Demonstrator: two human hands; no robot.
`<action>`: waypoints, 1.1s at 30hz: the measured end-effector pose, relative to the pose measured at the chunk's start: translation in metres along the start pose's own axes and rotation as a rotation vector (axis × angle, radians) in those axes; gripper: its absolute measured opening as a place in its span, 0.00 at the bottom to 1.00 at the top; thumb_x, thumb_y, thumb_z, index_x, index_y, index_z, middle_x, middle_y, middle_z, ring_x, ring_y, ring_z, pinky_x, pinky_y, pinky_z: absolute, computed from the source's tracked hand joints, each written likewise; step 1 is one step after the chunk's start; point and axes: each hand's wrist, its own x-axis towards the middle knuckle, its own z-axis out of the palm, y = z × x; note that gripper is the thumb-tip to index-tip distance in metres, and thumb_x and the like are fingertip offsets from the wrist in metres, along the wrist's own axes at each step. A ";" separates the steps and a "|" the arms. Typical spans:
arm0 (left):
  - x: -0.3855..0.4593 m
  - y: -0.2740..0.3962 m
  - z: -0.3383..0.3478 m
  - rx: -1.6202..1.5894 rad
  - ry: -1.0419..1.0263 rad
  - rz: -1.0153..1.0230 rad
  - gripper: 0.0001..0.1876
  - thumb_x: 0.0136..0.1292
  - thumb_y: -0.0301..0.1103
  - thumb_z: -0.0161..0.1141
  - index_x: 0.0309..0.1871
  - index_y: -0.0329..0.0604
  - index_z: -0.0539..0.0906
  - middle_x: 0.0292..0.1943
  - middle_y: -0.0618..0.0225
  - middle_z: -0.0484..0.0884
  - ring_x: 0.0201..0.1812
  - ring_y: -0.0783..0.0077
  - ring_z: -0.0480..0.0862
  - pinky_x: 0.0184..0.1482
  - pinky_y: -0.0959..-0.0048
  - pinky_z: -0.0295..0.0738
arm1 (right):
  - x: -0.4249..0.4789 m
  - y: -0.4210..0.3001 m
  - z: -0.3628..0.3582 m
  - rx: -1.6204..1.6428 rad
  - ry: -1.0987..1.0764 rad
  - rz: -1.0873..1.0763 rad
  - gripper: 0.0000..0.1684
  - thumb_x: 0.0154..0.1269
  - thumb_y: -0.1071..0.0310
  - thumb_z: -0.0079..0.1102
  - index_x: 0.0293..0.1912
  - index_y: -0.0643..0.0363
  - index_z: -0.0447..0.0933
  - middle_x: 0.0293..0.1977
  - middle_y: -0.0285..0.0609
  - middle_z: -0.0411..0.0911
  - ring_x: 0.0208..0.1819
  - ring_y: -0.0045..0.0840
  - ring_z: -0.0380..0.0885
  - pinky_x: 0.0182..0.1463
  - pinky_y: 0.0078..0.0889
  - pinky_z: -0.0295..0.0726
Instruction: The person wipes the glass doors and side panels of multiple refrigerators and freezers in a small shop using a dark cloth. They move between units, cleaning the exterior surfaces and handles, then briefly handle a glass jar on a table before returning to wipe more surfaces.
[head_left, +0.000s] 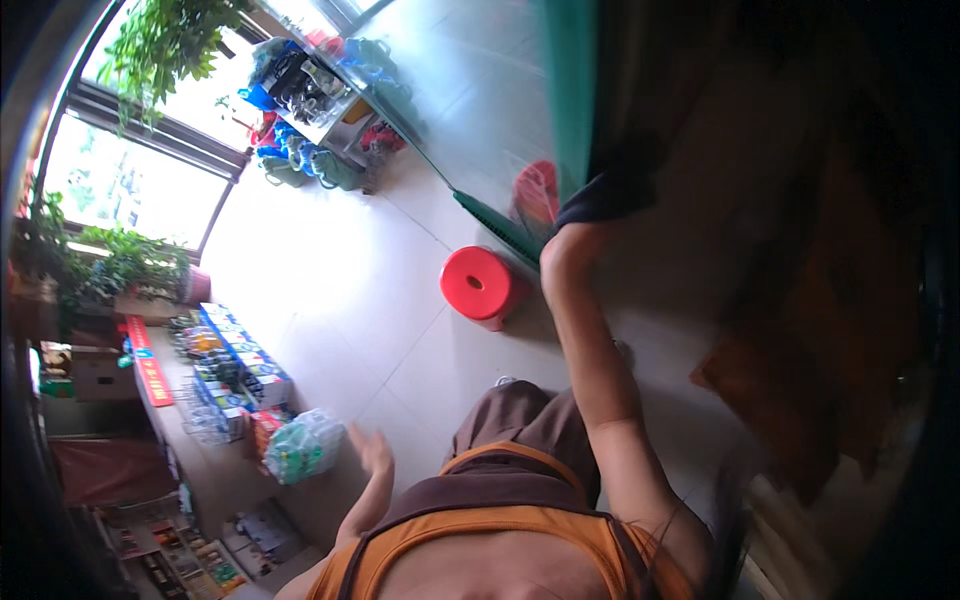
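My left hand (371, 450) hangs low at my left side, blurred, its fingers apart and nothing in it. It is nearest to a clear plastic bag with green contents (304, 446). My right arm reaches forward to a green-edged translucent door curtain (566, 97). My right hand (574, 244) is at the curtain's edge, beside a dark piece of cloth (607, 196). Shadow hides its fingers, so whether it grips anything cannot be told. A red plastic stool (487, 300) with a hole in its seat stands on the tiled floor ahead.
Boxed goods (244, 356) line a counter on the left, with potted plants (135, 259) by bright windows. A rack (322, 101) holds cables, with blue and green bags below. Behind the curtain shows a red object (536, 195). Deep shadow covers the right side.
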 end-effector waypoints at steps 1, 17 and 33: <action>-0.037 0.013 -0.012 0.042 -0.072 -0.183 0.35 0.61 0.33 0.55 0.68 0.30 0.54 0.69 0.50 0.54 0.70 0.56 0.54 0.69 0.62 0.49 | 0.026 0.016 -0.009 -0.054 0.075 -0.261 0.21 0.69 0.60 0.49 0.54 0.64 0.70 0.46 0.46 0.74 0.43 0.21 0.72 0.52 0.23 0.71; 0.133 -0.237 0.028 -0.645 0.122 -0.654 0.34 0.69 0.38 0.45 0.73 0.47 0.41 0.72 0.57 0.49 0.73 0.59 0.49 0.72 0.59 0.44 | -0.089 -0.262 0.074 1.233 -1.267 0.722 0.09 0.68 0.64 0.48 0.36 0.58 0.71 0.25 0.32 0.70 0.24 0.13 0.71 0.25 0.11 0.72; 0.161 -0.131 -0.044 -0.858 -0.337 -0.895 0.35 0.64 0.45 0.55 0.71 0.46 0.54 0.55 0.61 0.75 0.50 0.67 0.78 0.45 0.61 0.71 | -0.279 -0.047 0.314 0.413 -1.601 1.021 0.10 0.67 0.65 0.47 0.43 0.60 0.72 0.38 0.39 0.72 0.41 0.22 0.70 0.46 0.21 0.70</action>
